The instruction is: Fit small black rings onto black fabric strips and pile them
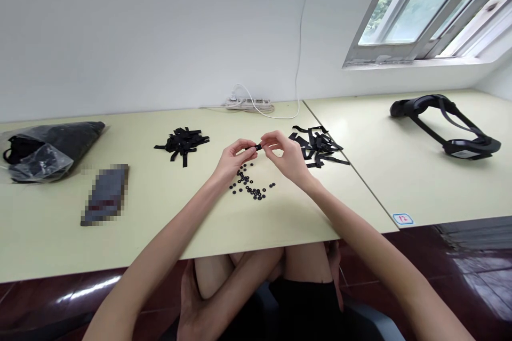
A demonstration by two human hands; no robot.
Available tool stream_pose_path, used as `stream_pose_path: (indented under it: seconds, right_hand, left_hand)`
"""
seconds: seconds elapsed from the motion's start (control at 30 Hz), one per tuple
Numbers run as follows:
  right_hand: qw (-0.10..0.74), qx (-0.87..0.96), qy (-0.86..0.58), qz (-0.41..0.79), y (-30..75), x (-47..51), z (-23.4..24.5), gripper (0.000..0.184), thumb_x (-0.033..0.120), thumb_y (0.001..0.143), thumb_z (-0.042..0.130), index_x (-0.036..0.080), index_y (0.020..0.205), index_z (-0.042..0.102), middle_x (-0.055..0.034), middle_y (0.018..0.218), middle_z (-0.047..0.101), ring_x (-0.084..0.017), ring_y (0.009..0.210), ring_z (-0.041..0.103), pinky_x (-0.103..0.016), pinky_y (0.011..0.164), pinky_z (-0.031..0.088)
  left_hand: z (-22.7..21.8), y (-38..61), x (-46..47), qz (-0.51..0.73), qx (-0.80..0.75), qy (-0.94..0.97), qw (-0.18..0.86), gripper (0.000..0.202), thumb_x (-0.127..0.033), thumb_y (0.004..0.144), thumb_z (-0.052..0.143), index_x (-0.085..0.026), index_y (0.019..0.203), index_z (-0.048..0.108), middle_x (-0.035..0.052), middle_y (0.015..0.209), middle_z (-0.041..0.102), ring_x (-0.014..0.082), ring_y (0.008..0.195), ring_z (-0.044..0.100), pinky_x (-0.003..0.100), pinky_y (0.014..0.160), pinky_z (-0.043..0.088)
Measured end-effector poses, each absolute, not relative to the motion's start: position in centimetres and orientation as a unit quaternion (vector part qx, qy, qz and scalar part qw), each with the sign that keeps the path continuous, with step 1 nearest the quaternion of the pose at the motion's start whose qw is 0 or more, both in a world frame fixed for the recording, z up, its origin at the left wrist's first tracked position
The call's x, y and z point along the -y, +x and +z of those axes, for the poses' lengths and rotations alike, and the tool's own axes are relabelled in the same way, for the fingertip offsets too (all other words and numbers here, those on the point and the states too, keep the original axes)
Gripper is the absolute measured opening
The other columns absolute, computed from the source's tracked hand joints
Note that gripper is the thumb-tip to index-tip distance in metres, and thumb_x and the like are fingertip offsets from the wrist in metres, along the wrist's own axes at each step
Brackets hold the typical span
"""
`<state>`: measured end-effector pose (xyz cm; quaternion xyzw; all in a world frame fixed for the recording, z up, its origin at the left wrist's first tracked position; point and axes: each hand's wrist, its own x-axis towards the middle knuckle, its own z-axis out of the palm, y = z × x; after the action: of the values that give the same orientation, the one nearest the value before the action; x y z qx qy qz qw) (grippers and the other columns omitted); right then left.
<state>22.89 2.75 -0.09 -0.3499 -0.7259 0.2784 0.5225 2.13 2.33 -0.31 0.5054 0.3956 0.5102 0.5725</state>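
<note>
Both hands meet above the bench's middle: my left hand [234, 157] pinches a short black strap piece [256, 147], and my right hand [285, 155] grips its other end with a small ring [259, 147]. Loose black rings [252, 186] lie below. I judge threading is under way; next needs steady alignment.

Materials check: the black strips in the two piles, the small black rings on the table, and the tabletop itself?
Black strips: look like matte woven or elastic tape; they lie limp, curled and tangled.
Small black rings: likely rubber or plastic, dull, with a centre hole; too small to be sure.
Tabletop: pale yellow laminate, smooth with a slight sheen.
</note>
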Motion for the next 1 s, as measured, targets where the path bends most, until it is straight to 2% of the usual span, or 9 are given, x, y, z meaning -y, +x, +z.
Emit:
stream_pose_path:
  seconds: [0.07, 0.17, 0.33, 0.43, 0.53, 0.73, 0.83, 0.93, 1.0]
  right_hand:
    - [0.519, 0.686, -0.361, 0.36, 22.9, -2.9, 0.0, 0.016, 0.038, 0.102, 0.07, 0.026, 0.112, 0.073, -0.005, 0.103, 0.083, -0.024, 0.097, 0.082, -0.045, 0.095, 0.067]
    - [0.491, 0.659, -0.369, 0.434, 23.1, -3.1, 0.1, 0.025, 0.048, 0.099, 0.077, 0.024, 0.103, 0.077, -0.005, 0.097, 0.083, -0.024, 0.095, 0.082, -0.045, 0.095, 0.068]
    - [0.481, 0.637, -0.363, 0.481, 23.2, -3.2, 0.1, 0.037, 0.059, 0.092, 0.086, 0.023, 0.096, 0.079, -0.0047, 0.092, 0.082, -0.024, 0.094, 0.081, -0.046, 0.1, 0.067]
    - [0.485, 0.614, -0.37, 0.502, 23.3, -3.4, 0.2, 0.042, 0.063, 0.089, 0.087, 0.022, 0.096, 0.079, -0.0055, 0.092, 0.083, -0.023, 0.094, 0.081, -0.046, 0.099, 0.067]
    - [0.485, 0.609, -0.38, 0.499, 23.4, -3.5, 0.1, 0.041, 0.063, 0.089, 0.086, 0.023, 0.096, 0.079, -0.0059, 0.091, 0.083, -0.024, 0.094, 0.08, -0.044, 0.096, 0.067]
    - [0.487, 0.607, -0.391, 0.492, 23.3, -3.5, 0.0, 0.038, 0.061, 0.094, 0.08, 0.024, 0.098, 0.076, -0.0055, 0.094, 0.082, -0.022, 0.094, 0.079, -0.04, 0.091, 0.065]
    - [0.488, 0.602, -0.393, 0.495, 23.2, -3.6, -0.3, 0.035, 0.059, 0.098, 0.073, 0.024, 0.101, 0.075, -0.0056, 0.097, 0.083, -0.02, 0.093, 0.077, -0.038, 0.089, 0.064]
    - [0.477, 0.608, -0.399, 0.494, 23.1, -3.8, -0.6, 0.032, 0.055, 0.098, 0.072, 0.024, 0.101, 0.075, -0.0056, 0.096, 0.082, -0.02, 0.091, 0.076, -0.038, 0.087, 0.063]
    - [0.462, 0.615, -0.4, 0.499, 23.0, -3.7, -0.9, 0.031, 0.054, 0.098, 0.071, 0.023, 0.1, 0.076, -0.0058, 0.096, 0.082, -0.02, 0.09, 0.076, -0.038, 0.087, 0.063]
  left_hand:
    - [-0.3, 2.1, -2.3, 0.515, -0.399, 0.507, 0.565, 0.045, -0.052, 0.076, 0.102, -0.022, 0.102, 0.082, 0.0042, 0.117, 0.076, 0.017, 0.099, 0.074, 0.043, 0.117, 0.059]
    - [-0.3, 2.1, -2.3, 0.515, -0.399, 0.515, 0.557, 0.046, -0.053, 0.075, 0.102, -0.022, 0.102, 0.082, 0.0041, 0.113, 0.077, 0.0193, 0.102, 0.076, 0.044, 0.118, 0.06]
    - [-0.3, 2.2, -2.4, 0.51, -0.387, 0.535, 0.551, 0.046, -0.053, 0.078, 0.101, -0.022, 0.106, 0.081, 0.0044, 0.117, 0.077, 0.0187, 0.1, 0.077, 0.045, 0.115, 0.062]
    - [-0.1, 2.2, -2.4, 0.513, -0.372, 0.515, 0.577, 0.049, -0.058, 0.084, 0.096, -0.022, 0.112, 0.079, 0.0048, 0.113, 0.078, 0.0186, 0.099, 0.079, 0.043, 0.115, 0.062]
    - [0.0, 2.1, -2.4, 0.521, -0.364, 0.5, 0.589, 0.049, -0.062, 0.087, 0.092, -0.022, 0.11, 0.078, 0.0052, 0.112, 0.078, 0.0195, 0.1, 0.081, 0.043, 0.114, 0.062]
    - [-0.6, 1.9, -2.7, 0.532, -0.403, 0.532, 0.521, 0.045, -0.055, 0.078, 0.102, -0.021, 0.101, 0.082, 0.005, 0.105, 0.08, 0.0214, 0.1, 0.079, 0.046, 0.114, 0.062]
    - [-1.0, 1.7, -3.1, 0.551, -0.404, 0.509, 0.523, 0.045, -0.052, 0.075, 0.103, -0.021, 0.1, 0.083, 0.0036, 0.1, 0.079, 0.0195, 0.097, 0.078, 0.044, 0.114, 0.062]
    - [-1.2, 0.9, -4.2, 0.592, -0.396, 0.455, 0.534, 0.042, -0.044, 0.074, 0.104, -0.021, 0.101, 0.081, 0.0026, 0.102, 0.079, 0.017, 0.1, 0.077, 0.04, 0.115, 0.062]
    - [-1.1, -0.3, -5.2, 0.646, -0.41, 0.385, 0.516, 0.034, -0.033, 0.079, 0.101, -0.021, 0.101, 0.079, 0.0026, 0.104, 0.079, 0.0152, 0.104, 0.077, 0.035, 0.115, 0.061]
